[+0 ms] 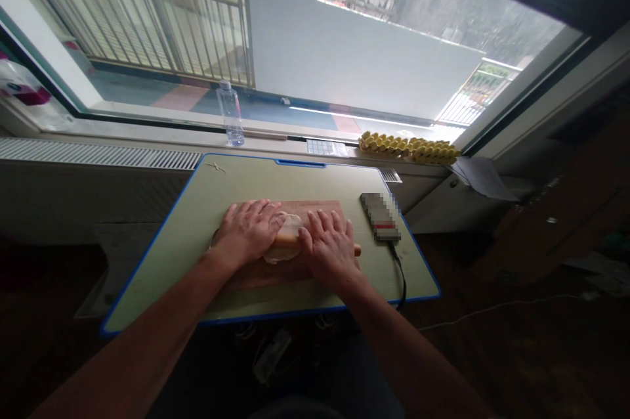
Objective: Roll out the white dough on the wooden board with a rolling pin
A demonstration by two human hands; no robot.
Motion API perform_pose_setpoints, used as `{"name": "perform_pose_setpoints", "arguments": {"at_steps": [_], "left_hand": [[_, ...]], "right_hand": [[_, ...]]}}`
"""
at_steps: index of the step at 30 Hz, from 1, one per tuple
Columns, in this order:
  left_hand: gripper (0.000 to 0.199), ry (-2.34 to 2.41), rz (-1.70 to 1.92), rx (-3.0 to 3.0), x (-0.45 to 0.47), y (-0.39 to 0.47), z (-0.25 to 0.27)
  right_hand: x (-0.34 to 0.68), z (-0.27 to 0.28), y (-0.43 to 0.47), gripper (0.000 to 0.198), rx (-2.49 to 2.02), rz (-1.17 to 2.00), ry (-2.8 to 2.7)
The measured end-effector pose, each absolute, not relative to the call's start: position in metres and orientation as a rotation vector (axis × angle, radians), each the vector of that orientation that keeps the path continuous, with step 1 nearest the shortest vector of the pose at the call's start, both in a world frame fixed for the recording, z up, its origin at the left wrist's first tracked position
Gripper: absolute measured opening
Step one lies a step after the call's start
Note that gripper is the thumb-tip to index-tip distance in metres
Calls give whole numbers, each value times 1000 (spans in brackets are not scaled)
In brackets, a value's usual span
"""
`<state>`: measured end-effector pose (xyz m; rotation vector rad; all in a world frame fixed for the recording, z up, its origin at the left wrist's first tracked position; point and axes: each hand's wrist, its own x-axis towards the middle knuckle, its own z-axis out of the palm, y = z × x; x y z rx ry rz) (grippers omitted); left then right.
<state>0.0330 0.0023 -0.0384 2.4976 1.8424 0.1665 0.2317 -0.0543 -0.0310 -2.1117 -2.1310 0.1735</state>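
Blue edging (275,315) bounds the pale green surface (189,228), on which lies a brown wooden board (280,278). Across the board runs a rolling pin (288,243); its right end projects past the right hand (329,245), while its left end cannot be made out beyond the left hand (250,228). Both hands rest palm down on the pin, fingers extended rather than curled round it, with a gap between them. There a pale dough sheet (291,224) shows on both sides of the pin. Unequal pressure from the palms could thin one edge; tacky dough could cling to the wood and tear; an unsecured board could slide under a hard push. To the right, a phone-like device (380,217) trails a dark cable (402,278), which a wide elbow movement might snag. Thin pale strips (215,167) lie far left; beyond, a clear bottle (230,113) and yellow egg trays (408,147) occupy the window sill (172,134).
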Motion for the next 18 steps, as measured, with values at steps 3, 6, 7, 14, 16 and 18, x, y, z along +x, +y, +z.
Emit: {"name": "perform_pose_setpoints", "arguments": {"at_steps": [3, 6, 7, 14, 16, 18], "left_hand": [[60, 1862, 167, 2529, 32, -7, -40], [61, 1862, 155, 2539, 32, -11, -39], [61, 1858, 148, 2541, 32, -11, -38], [62, 1795, 107, 2466, 34, 9, -32], [62, 1788, 98, 2426, 35, 16, -30], [63, 1784, 74, 2395, 36, 23, -30]], "right_hand": [[231, -32, -61, 61, -2101, 169, -2132], [231, -32, -63, 61, -2094, 174, -2130], [231, -32, -62, 61, -2091, 174, -2130], [235, -32, -44, 60, -2056, 133, -2139], [236, -31, -37, 60, -2062, 135, -2148], [236, -30, -30, 59, -2067, 131, -2159]]}}
